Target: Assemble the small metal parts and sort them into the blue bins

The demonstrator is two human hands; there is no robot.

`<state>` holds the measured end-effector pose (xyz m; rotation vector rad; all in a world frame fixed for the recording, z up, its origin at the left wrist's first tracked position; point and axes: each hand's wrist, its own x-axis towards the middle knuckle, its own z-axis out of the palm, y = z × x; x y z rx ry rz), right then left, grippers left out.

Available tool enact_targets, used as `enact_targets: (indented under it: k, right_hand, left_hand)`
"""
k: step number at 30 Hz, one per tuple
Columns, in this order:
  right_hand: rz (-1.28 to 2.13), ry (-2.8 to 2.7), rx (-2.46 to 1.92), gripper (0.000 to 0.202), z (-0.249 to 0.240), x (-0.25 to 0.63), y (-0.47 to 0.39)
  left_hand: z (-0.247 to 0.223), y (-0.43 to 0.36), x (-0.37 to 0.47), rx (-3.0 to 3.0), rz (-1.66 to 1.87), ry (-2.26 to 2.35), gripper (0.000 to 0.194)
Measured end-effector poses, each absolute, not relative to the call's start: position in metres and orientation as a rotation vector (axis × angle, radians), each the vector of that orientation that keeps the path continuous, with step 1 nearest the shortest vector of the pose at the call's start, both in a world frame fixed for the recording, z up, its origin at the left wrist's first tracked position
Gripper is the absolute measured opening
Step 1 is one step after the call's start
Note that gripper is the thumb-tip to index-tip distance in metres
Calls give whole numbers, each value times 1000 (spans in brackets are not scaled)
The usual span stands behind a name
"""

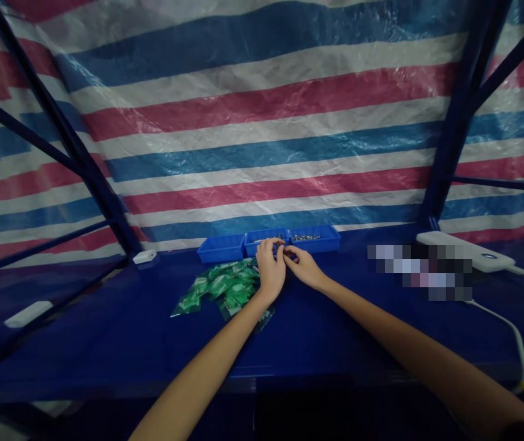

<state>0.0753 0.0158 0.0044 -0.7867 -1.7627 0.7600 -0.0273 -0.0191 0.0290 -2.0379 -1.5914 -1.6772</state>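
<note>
My left hand (pixel 271 266) and my right hand (pixel 304 267) meet in front of the blue bins, fingertips close together. The fingers of both are bent and pinched round something too small to make out. Just left of my left hand lies a pile of clear bags with green contents (pixel 225 285). Behind the hands, the middle blue bin (pixel 251 246) is partly hidden by my left fingers. The right blue bin (pixel 323 244) holds small metallic pieces (pixel 305 237). Beside them sits the left blue bin (pixel 222 250).
A white power bank (pixel 468 251) with a white cable (pixel 514 334) lies at the right, beside a pixelated patch. Small white boxes (pixel 144 256) (pixel 29 313) sit at the left. Dark blue frame posts (pixel 450 135) and a striped sheet (pixel 266 147) stand behind the blue table (pixel 151 343).
</note>
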Motion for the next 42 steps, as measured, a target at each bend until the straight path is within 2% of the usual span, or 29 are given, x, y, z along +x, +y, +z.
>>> enact_targets:
  k: [23, 26, 29, 34, 38, 42]
  right_hand:
    - [710, -1571, -813, 25, 6, 81, 16]
    - [689, -1545, -837, 25, 3, 83, 21]
    - [686, -1472, -877, 27, 1, 86, 29]
    - [744, -1395, -839, 25, 0, 89, 36]
    - [741, -1401, -881, 22, 0, 88, 36]
    - [810, -1420, -895, 21, 0, 87, 35]
  left_hand:
    - [23, -12, -28, -2090, -1732, -1706, 14]
    - [20, -11, -29, -2090, -1553, -1856, 21]
    - [17, -15, -28, -2099, -1155, -1997, 30]
    - [14, -25, -27, -2051, -557, -1958, 37]
    - [15, -28, -28, -1961, -354, -2047, 46]
    - [18, -29, -30, -1975, -324, -2026, 37]
